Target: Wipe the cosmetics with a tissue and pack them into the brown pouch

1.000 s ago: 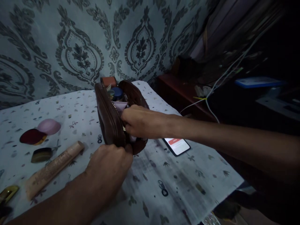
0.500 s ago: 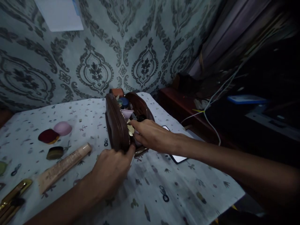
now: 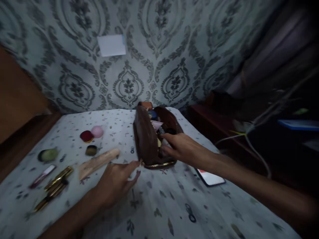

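A brown zippered makeup bag (image 3: 146, 139) stands unzipped on the cloth, packed with small items, among them a blue-lidded jar (image 3: 152, 115) and a pale pink piece (image 3: 157, 124). My right hand (image 3: 183, 147) reaches into its front opening. Its fingers are bent around something pale that I cannot make out. Beside the bag's front left corner is my left hand (image 3: 116, 181), index finger and thumb stretched out and apart, the index fingertip at the zipper edge. A beige tube (image 3: 98, 163) lies just behind this hand.
On the left of the patterned cloth lie a pink sponge (image 3: 97, 131), a dark red sponge (image 3: 86, 136), a small dark-lidded jar (image 3: 91, 150), a green round item (image 3: 48, 155), a lip gloss tube (image 3: 43, 176) and gold tubes (image 3: 59, 178). A phone (image 3: 211, 177) lies under my right forearm.
The view has swung left and shows more of the cloth. My left hand has drawn back from inside the bag's opening to its front corner, its thumb now apart. My right hand stays in the bag.
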Available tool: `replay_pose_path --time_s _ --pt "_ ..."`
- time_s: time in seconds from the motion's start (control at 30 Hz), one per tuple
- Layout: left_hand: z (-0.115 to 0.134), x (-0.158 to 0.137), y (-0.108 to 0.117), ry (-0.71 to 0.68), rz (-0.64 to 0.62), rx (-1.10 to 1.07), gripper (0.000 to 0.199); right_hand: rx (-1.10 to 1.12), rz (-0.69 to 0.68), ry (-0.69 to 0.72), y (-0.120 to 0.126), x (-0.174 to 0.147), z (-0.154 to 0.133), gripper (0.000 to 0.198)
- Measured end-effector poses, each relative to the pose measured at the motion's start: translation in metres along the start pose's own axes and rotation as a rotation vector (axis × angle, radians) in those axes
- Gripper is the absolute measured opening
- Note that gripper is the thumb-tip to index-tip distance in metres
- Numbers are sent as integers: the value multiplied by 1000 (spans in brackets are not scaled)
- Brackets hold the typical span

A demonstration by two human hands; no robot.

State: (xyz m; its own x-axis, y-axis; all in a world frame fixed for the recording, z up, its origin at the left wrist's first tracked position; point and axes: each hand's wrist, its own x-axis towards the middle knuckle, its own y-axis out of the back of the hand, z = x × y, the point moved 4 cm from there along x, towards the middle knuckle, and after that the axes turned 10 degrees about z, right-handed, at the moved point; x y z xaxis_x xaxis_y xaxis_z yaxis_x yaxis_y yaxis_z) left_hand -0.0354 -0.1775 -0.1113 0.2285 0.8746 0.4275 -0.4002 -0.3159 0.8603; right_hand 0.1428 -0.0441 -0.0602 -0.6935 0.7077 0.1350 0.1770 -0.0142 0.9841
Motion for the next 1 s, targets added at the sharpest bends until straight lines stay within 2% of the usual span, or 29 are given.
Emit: replay_pose_path --time_s 0.1,0.2,0.3,0.37,0.4,0.5,0.63,0.73,0.83,0.93,0.97,1.0 --pt "-42 -6 25 260 40 -3 30 7 198 43 4 -6 5 18" --pt "-101 -11 54 494 164 128 36 60 521 93 16 -21 -1 22" --pt "-158 -4 77 581 286 273 39 245 745 134 23 -43 -24 15" --pt "-186 10 77 578 222 448 41 388 797 197 17 -54 -49 13" --pt "-196 18 73 561 196 460 39 458 795 235 10 -58 -63 14" --pt "-211 39 49 497 85 443 33 645 628 313 -21 -59 -101 17" --pt "-217 46 16 458 -61 416 32 793 388 257 -63 -50 -131 22" --pt "-217 47 13 433 -93 404 25 960 270 100 -86 -39 -135 18" --pt "-208 51 28 400 -53 391 26 1275 150 -158 -105 -28 -132 18" --pt "-175 49 49 359 44 338 32 1645 56 -383 -117 -17 -131 37" --pt "-157 44 53 340 83 290 34 1757 31 -437 -120 -14 -133 44" --pt "-137 38 57 308 162 154 34 1862 2 -479 -123 -11 -136 49"
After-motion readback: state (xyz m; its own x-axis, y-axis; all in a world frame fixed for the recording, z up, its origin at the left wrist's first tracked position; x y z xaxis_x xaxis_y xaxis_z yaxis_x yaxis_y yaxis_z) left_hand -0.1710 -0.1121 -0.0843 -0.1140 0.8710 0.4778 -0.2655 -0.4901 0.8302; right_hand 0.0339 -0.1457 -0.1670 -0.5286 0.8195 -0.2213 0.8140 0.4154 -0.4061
